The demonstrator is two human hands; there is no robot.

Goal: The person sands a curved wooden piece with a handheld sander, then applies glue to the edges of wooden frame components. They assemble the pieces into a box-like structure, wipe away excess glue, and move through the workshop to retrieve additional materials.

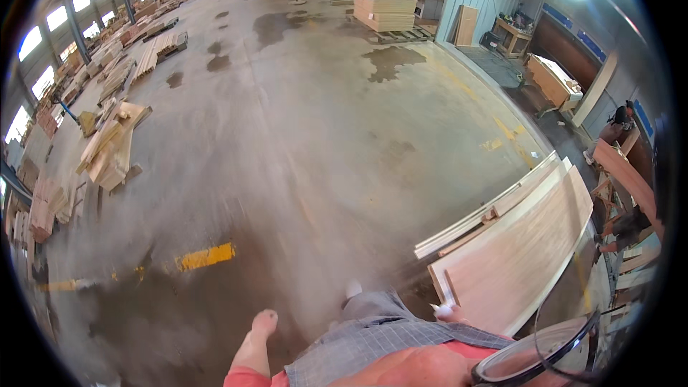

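Note:
My left hand (264,322) hangs beside my body above the concrete floor, its fingers curled in and nothing visible in them. At my right side, my right hand (451,314) is partly hidden by my grey checked apron (373,337). A small white pointed thing (437,307) sticks out from its fingers; its kind is too small to tell. Just beyond that hand lies a large pale wooden panel (519,244), with long thin boards (491,204) along its far side. Whether the hand touches the panel I cannot tell.
Stacked timber (115,143) lines the left side. Far ahead, a stack of pale panels (385,11) stands on a pallet. At the right, a person (620,129) is near a reddish board (627,183). A dark-rimmed round clear thing (541,351) shows low right.

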